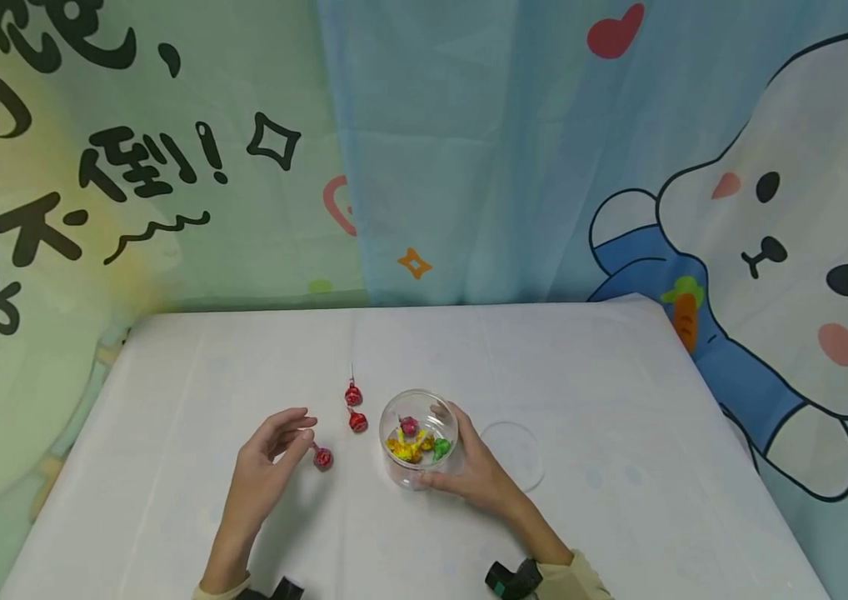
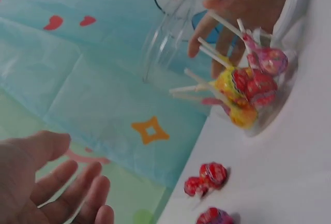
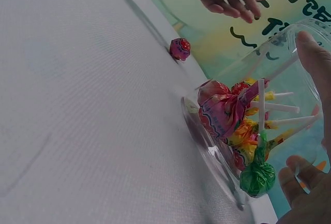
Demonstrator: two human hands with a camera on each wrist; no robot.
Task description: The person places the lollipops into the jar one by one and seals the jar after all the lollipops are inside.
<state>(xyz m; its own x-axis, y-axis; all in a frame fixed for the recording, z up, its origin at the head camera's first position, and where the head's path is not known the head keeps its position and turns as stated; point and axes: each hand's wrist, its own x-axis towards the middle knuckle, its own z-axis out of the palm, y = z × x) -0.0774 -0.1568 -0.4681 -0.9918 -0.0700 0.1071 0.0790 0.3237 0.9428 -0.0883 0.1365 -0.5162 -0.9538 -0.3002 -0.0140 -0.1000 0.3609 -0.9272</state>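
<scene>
My right hand [image 1: 472, 467] holds a clear jar [image 1: 400, 477] from its right side, thumb and fingers spread around the wall. Inside the jar are several wrapped lollipops, among them yellow ones [image 1: 407, 451], a green one [image 3: 257, 179] and a pink-red one [image 3: 222, 113], their white sticks slanting up toward the mouth. To the left, my left hand [image 1: 270, 462] hovers over the table with loosely bent fingers and nothing in them. Close by its fingertips in the head view lies a red lollipop [image 1: 323, 459]. Two more red lollipops, one farther [image 1: 352, 394] and one nearer [image 1: 357, 422], lie left of the jar.
A white cloth covers the table [image 1: 604, 400]. Right of the jar, a faint clear ring [image 1: 542, 454] lies on the cloth. Behind the table hangs a printed curtain [image 1: 454, 167] with a cartoon rabbit and lettering.
</scene>
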